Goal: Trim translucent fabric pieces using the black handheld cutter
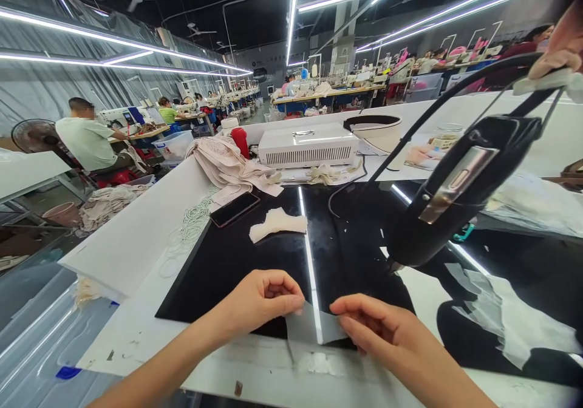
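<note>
Low in the centre of the frame, a sheer sheet (303, 329) hangs between two hands: the left hand (269, 295) pinches its upper corner, thumb to bent fingers; the right hand (380, 323), thumb and forefinger slightly parted, meets the opposite edge, firm hold or not, can't tell.

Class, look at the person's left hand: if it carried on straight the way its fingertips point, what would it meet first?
Most likely the right hand, which faces the left hand across a gap, with the translucent sheet between them. Depth is unclear in this single view.
</note>
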Tool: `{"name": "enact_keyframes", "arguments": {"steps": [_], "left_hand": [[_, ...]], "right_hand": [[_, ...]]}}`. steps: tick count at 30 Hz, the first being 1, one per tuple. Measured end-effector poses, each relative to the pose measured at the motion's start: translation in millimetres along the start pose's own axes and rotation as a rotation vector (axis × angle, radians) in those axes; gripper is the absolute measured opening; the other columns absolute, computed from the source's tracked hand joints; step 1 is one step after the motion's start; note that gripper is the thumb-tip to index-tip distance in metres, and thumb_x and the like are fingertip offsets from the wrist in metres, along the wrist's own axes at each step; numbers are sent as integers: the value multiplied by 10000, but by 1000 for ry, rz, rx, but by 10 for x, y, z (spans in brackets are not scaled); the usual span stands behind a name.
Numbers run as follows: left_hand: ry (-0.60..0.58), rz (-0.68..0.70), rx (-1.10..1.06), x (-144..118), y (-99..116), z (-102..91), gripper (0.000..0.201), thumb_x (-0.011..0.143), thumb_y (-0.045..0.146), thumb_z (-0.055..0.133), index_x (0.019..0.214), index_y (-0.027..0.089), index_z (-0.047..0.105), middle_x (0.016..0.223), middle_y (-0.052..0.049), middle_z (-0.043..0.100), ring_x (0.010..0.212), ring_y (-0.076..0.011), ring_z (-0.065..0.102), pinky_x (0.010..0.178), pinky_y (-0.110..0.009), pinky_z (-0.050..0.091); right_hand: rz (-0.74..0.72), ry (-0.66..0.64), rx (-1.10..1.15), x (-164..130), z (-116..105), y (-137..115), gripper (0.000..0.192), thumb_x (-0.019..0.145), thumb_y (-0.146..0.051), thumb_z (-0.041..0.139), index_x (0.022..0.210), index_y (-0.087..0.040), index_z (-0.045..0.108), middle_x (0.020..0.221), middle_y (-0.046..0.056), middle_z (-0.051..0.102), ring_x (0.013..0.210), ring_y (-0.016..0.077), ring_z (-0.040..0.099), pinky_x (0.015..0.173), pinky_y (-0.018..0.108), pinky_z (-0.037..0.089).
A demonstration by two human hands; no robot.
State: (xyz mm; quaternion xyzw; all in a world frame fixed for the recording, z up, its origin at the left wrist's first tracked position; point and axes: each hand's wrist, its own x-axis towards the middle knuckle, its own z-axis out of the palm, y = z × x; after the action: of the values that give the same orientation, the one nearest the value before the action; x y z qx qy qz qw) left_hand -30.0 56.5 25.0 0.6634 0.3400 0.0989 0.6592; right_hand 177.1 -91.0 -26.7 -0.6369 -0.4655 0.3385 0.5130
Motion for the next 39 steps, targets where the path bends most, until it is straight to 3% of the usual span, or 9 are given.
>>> {"name": "enact_keyframes", "arguments": {"steps": [3,10,22,25,27,30,34,37,39], "left_hand": [[44,-2,45,6,-18,-62,255,857,419,831,881,188,727,837,-1,742,772,-147,601,741,-278,424],[104,1,119,53,-63,-142,243,829,411,801,860,190,706,843,-8,734,767,-153,596,740,-281,424],[142,31,188,50,-43,-168,206,866,387,756,858,186,709,698,46,617,575,-99,478,576,-249,342],[83,21,150,18,-13,-108,248,918,430,728,937,183,713,672,27,657,505,-101,473,513,-240,344],[14,71,73,-17,26,-55,247,929,418,756,942,177,702,740,-17,716,580,-125,573,545,-236,430],[-105,200,-82,-64,84,11,245,955,378,803,919,169,680,878,-71,761,780,-160,692,698,-251,543],[-221,303,-192,-63,133,48,321,1003,440,816,918,160,682,854,-58,737,763,-143,665,768,-269,553],[-224,316,-191,-17,159,50,388,989,519,828,925,159,700,827,-46,719,770,-156,653,785,-283,548],[-201,323,-150,29,165,38,408,993,547,811,920,159,707,818,-39,708,778,-162,647,797,-289,544]], "right_hand": [[86,-60,21,43,-9,-16,247,936,-494,738,887,-285,861,673,-3,686,606,178,597,565,262,487],[16,-30,-31,66,37,-158,200,898,-407,722,763,-280,797,658,-12,680,603,174,582,566,271,466],[-66,-96,-67,33,66,-173,151,894,-362,725,778,-280,777,741,-4,727,677,191,631,661,298,531],[-76,-202,-13,16,26,-214,163,906,-373,752,778,-284,799,751,-5,734,703,186,644,694,283,543],[-63,-247,39,21,-16,-232,236,960,-450,737,810,-289,822,786,1,748,739,190,664,720,278,556],[-35,-165,56,57,-56,-198,383,1059,-620,624,999,-314,846,950,23,797,892,223,728,783,287,589],[-96,-157,77,103,-10,-112,408,1103,-647,567,1248,-337,790,1187,38,815,1097,245,762,952,323,610],[-127,-247,81,117,42,-119,339,1118,-565,574,1105,-294,777,992,20,797,874,207,730,808,302,594],[-120,-236,45,125,51,-152,285,1089,-490,626,954,-276,756,865,-3,751,796,192,680,757,288,559]]}}
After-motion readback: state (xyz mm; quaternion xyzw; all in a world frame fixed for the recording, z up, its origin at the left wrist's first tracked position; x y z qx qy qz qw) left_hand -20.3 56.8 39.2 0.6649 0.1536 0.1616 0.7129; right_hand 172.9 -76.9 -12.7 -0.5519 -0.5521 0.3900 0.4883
